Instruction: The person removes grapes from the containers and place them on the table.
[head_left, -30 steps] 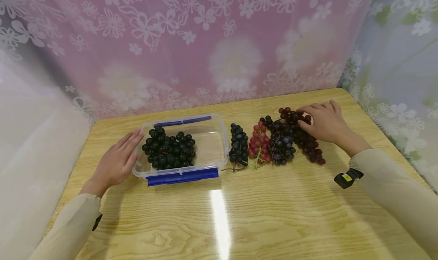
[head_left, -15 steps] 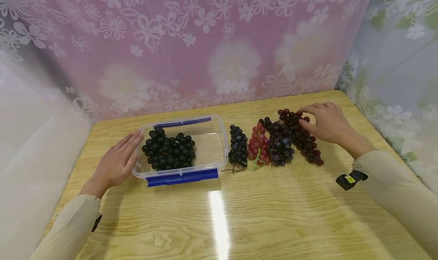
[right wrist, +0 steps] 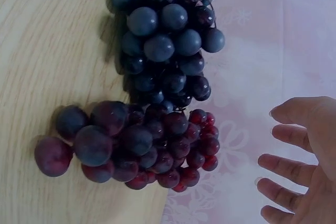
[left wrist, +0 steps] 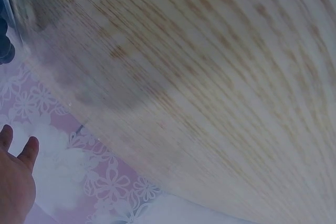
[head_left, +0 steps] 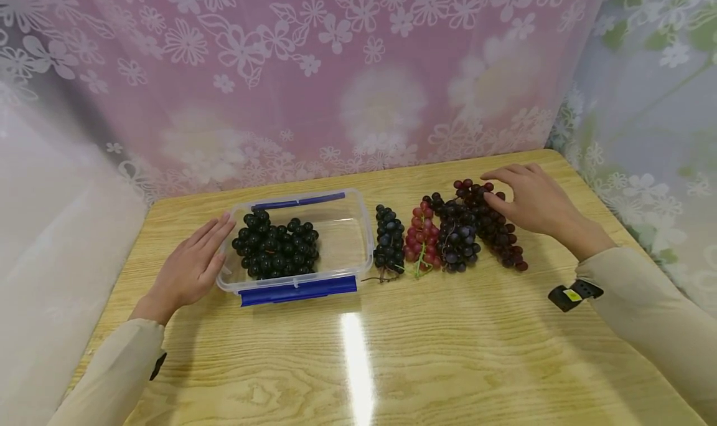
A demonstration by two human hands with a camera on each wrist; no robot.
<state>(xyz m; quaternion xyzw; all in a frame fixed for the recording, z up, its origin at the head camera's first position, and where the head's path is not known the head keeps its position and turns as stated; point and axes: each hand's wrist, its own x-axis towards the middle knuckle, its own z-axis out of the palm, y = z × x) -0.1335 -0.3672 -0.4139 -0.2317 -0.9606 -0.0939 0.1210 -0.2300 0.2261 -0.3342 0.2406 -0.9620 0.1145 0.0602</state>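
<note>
A clear plastic container with blue latch flaps stands on the table, holding black grapes in its left part. Against its left side rests my left hand, fingers straight and together. My right hand hovers at the upper part of a dark red grape bunch at the far right. In the right wrist view its fingers are loosely bent and apart from the dark red bunch. Left of that bunch lies a blue-black one, touching it.
A red grape bunch with a green stem lies left of the blue-black one. Between it and the container is a slim black bunch. The wooden table ends at a flowered pink curtain behind.
My right hand has shifted slightly left over the dark red bunch, its thumb and forefinger a little further apart. The left hand and the container have stayed put.
</note>
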